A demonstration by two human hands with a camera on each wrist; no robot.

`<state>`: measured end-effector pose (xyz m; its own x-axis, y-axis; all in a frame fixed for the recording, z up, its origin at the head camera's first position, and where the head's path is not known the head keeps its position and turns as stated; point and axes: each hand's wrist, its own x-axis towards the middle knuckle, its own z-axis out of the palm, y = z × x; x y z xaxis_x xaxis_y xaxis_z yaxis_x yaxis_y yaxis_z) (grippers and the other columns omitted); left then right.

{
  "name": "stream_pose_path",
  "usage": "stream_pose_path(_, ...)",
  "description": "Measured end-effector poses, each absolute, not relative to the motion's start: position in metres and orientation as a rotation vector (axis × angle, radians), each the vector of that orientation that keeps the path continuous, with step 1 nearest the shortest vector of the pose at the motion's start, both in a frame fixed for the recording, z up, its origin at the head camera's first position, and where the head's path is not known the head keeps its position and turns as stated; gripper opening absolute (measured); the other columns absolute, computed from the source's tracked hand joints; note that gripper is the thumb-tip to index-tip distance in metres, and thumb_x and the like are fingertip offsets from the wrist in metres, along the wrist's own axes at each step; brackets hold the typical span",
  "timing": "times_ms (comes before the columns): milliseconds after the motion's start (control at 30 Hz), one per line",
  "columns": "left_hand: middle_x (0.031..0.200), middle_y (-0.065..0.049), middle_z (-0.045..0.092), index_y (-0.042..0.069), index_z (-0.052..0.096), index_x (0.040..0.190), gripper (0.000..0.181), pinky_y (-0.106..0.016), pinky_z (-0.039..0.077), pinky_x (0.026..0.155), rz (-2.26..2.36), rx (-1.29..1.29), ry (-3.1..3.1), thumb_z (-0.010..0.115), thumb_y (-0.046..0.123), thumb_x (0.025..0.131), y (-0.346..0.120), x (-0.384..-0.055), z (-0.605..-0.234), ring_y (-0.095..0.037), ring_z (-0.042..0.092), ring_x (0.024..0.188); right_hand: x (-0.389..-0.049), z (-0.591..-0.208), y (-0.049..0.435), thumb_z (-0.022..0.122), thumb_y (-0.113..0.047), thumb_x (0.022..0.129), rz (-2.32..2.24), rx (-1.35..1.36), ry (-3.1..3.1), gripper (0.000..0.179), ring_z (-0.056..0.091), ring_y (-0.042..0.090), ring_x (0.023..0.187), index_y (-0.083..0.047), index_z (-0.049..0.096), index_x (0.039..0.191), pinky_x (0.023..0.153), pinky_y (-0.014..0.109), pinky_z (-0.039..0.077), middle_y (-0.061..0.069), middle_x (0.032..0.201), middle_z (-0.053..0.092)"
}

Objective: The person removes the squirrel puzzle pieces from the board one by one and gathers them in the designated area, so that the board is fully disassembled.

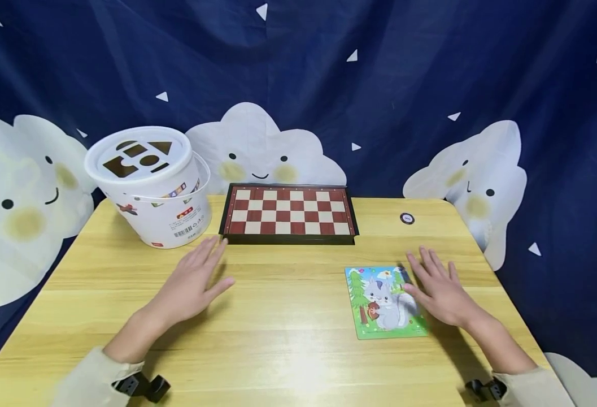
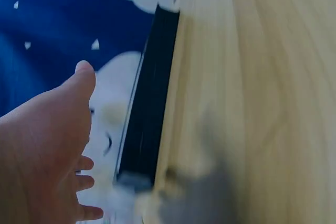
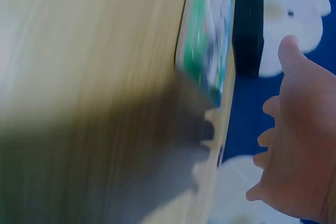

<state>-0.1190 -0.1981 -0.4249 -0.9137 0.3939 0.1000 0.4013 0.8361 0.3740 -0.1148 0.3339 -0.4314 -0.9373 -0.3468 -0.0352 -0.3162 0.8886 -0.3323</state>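
My left hand (image 1: 191,282) is held above the table with straight fingers and holds nothing. Its fingertips are nearest the front left corner of a checkered chessboard (image 1: 290,212) with a black edge. On the other side, my right hand (image 1: 443,291) hovers with spread fingers, overlapping the right edge of a square picture board (image 1: 384,311) in the head view. That board shows a grey squirrel with an acorn among green trees. In the right wrist view the fingers of my right hand (image 3: 304,140) are apart from the picture board (image 3: 205,35).
A white bucket (image 1: 176,220) with shape holes in its lid (image 1: 140,178) stands at the back left of the wooden table (image 1: 278,305). A small dark round disc (image 1: 407,218) lies at the back right. Behind hangs a blue curtain (image 1: 298,56) with cloud faces.
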Motion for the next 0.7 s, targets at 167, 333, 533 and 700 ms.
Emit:
stream_pose_path(167, 0.165, -0.022, 0.022, 0.006, 0.025, 0.161, 0.08, -0.062, 0.022, 0.118, -0.638, -0.794, -2.91, 0.059, 0.047, 0.102, -0.16, -0.133, -0.42, -0.042, 0.022, 0.151, -0.117, -0.434, 0.304, 0.052, -0.044, 0.106, -0.494, -0.571, 2.922, 0.076, 0.004, 0.049, 0.152, -0.005, 0.019, 0.162, 0.115, 0.072, -0.001, 0.028, 0.166, 0.007)
stream_pose_path(333, 0.162, -0.022, 0.029, 0.006, 0.03, 0.16, 0.077, -0.062, 0.028, 0.115, -0.653, -0.878, -2.884, 0.061, 0.045, 0.101, -0.119, -0.151, -0.424, -0.041, 0.029, 0.149, -0.118, -0.444, 0.284, 0.052, -0.048, 0.104, -0.448, -0.597, 2.914, 0.08, 0.006, 0.048, 0.152, -0.002, 0.02, 0.161, 0.115, 0.072, 0.003, 0.027, 0.166, 0.009)
stream_pose_path(533, 0.163, -0.019, 0.029, 0.01, 0.035, 0.158, 0.071, -0.065, 0.018, 0.118, -0.649, -0.97, -2.925, 0.054, 0.05, 0.103, -0.067, -0.166, -0.433, -0.038, 0.025, 0.151, -0.119, -0.466, 0.276, 0.053, -0.051, 0.103, -0.44, -0.653, 2.917, 0.085, 0.007, 0.048, 0.152, 0.003, 0.018, 0.16, 0.113, 0.074, 0.003, 0.028, 0.166, 0.009)
stream_pose_path(700, 0.163, -0.015, 0.032, 0.014, 0.042, 0.156, 0.064, -0.067, 0.01, 0.118, -0.631, -1.009, -2.956, 0.052, 0.05, 0.104, -0.032, -0.17, -0.441, -0.035, 0.025, 0.151, -0.119, -0.479, 0.277, 0.046, -0.059, 0.103, -0.407, -0.659, 2.895, 0.089, 0.002, 0.044, 0.153, -0.002, 0.011, 0.162, 0.115, 0.072, -0.002, 0.025, 0.167, 0.004)
